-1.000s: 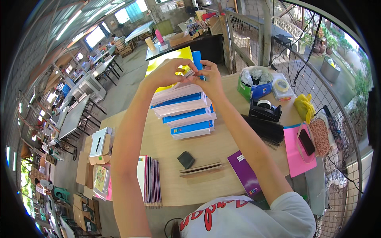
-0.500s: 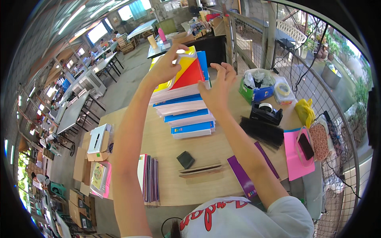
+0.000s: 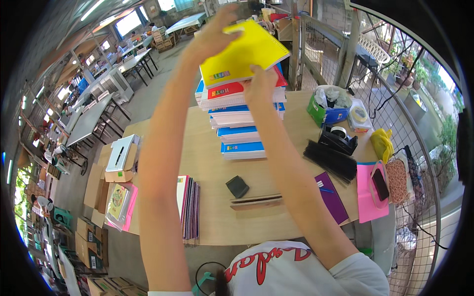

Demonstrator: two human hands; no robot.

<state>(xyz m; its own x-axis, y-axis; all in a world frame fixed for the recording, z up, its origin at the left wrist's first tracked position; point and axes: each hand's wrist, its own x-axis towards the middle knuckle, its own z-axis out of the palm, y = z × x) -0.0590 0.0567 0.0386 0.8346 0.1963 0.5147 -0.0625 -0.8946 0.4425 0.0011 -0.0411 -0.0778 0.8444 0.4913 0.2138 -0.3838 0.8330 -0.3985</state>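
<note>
A yellow spiral notebook [image 3: 242, 54] is tilted above the tall stack at the far side of the table. My right hand [image 3: 260, 86] grips its near edge, with the thumb on the cover. My left hand [image 3: 215, 37], smeared by motion, is over its far left corner with fingers apart; whether it touches the cover is unclear. Under it lies a red notebook [image 3: 229, 91] atop white page blocks. Blue-covered notebooks [image 3: 242, 147] step down toward me in several piles. Nearer stand a small black block [image 3: 237, 187] and upright spiral notebooks [image 3: 190, 209].
To the right are a green and blue box of plastic bags [image 3: 326, 114], a black tape dispenser [image 3: 339, 140], black spiral coils [image 3: 330, 160], a purple notebook [image 3: 332, 200] and a pink folder [image 3: 370, 200] with a phone. An open carton [image 3: 98, 170] stands left, a wire fence right.
The yellow notebook has come up off the stack into my right hand's grip, baring the red cover. Both hands moved up and away, the left one farther. The view has shifted slightly.
</note>
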